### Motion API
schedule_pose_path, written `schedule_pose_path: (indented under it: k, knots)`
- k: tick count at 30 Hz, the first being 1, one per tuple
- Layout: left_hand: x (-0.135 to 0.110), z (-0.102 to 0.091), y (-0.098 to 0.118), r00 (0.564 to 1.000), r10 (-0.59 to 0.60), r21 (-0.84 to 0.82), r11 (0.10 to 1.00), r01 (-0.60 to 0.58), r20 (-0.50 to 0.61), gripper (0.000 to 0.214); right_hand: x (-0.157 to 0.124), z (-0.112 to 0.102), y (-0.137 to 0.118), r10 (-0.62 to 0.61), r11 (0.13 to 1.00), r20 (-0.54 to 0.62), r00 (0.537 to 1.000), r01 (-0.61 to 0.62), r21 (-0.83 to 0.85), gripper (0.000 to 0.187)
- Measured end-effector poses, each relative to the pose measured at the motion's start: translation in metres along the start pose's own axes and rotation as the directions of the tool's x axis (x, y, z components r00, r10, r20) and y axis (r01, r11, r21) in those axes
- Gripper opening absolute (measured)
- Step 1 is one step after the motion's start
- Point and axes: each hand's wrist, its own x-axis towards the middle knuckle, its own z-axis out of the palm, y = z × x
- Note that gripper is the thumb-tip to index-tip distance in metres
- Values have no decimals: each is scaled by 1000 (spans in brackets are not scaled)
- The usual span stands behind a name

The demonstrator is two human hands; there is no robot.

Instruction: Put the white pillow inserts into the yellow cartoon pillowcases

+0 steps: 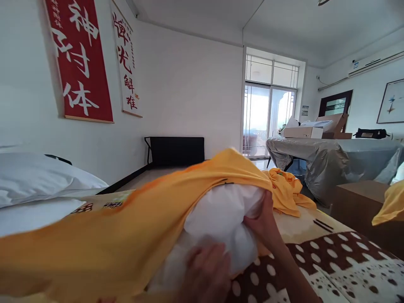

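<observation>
A white pillow lies partly inside a yellow pillowcase on the bed in front of me. My right hand grips the pillow's right end where the case's edge meets it, fingers curled into the white stuffing. My left hand is low in the frame and blurred by motion, pressed against the pillow's near side; its fingers do not show clearly. The yellow cloth drapes over the pillow's top and spreads to the left.
A second white pillow lies at the left by the wall. The bed has a brown dotted cover. More yellow cloth is bunched beyond the pillow. A covered table with boxes and a cardboard box stand at right.
</observation>
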Motion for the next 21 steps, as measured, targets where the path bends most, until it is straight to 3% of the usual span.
schedule_pose_path:
  k: [2, 3, 6, 9, 12, 15, 17, 21]
  knots:
    - [3, 9, 4, 969, 224, 41, 973, -229, 101, 40, 0, 14, 21, -29, 989, 31, 999, 33, -141, 95]
    - [6, 14, 2, 946, 265, 86, 955, -284, 186, 41, 0, 20, 30, -40, 981, 51, 998, 49, -188, 93]
    - [8, 31, -19, 877, 175, 239, 922, -306, 448, 49, -2, 32, 51, 4, 961, 51, 999, 10, -275, 90]
    - [-6, 46, -46, 814, 146, 247, 910, -334, 563, 50, -3, 35, 55, 57, 955, 7, 998, -53, -291, 93]
    - [-21, 55, -60, 789, 110, 230, 924, -306, 604, 49, -2, 30, 47, 98, 956, -23, 995, -101, -274, 90]
    - [-24, 56, -59, 774, 59, 212, 946, -245, 631, 48, 4, 22, 43, 170, 925, -57, 984, -179, -335, 84]
    - [-22, 55, -54, 756, 20, 188, 964, -188, 654, 46, 7, 18, 53, 216, 878, -51, 975, -217, -428, 80]
    - [-12, 51, -46, 736, -51, 143, 988, -63, 675, 40, 4, 18, 97, 353, 744, -22, 935, -295, -600, 62]
